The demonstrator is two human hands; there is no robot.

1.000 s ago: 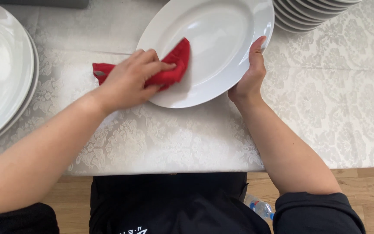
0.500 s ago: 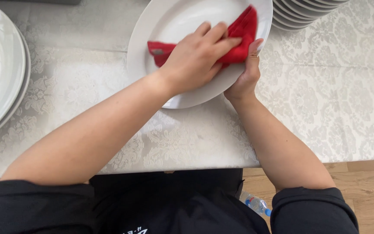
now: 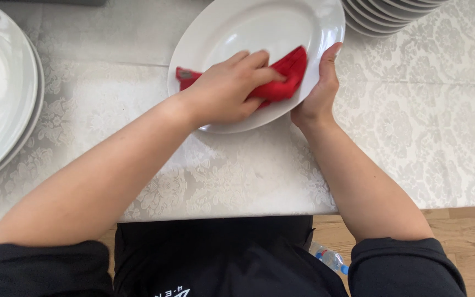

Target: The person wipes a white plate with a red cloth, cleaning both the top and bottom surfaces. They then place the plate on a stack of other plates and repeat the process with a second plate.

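My left hand point(image 3: 227, 91) is pressed flat on the red cloth point(image 3: 281, 77), fingers curled over it & pinning it to the white oval plate point(image 3: 259, 33). Right hand point(image 3: 320, 91) grips the plate's right rim, thumb up along the edge, fingers under it, so the plate sits tilted w/ its near edge by the desk point(image 3: 402, 126). Cloth is bunched on the plate's lower right, one tail poking out to the left by my wrist.

To do this well, imo: keep the right hand firm so the plate doesn't slide on the patterned tablecloth, press w/ the whole palm, not just fingertips, & work the cloth round the rim as well as the middle. Keep the loose tail tucked in so it doesn't drag.

Other white plates point(image 3: 1, 88) stacked at far left, another stack point(image 3: 386, 14) top right, both well apart from my hands. Water bottle point(image 3: 331, 258) on the wooden floor below the desk edge.
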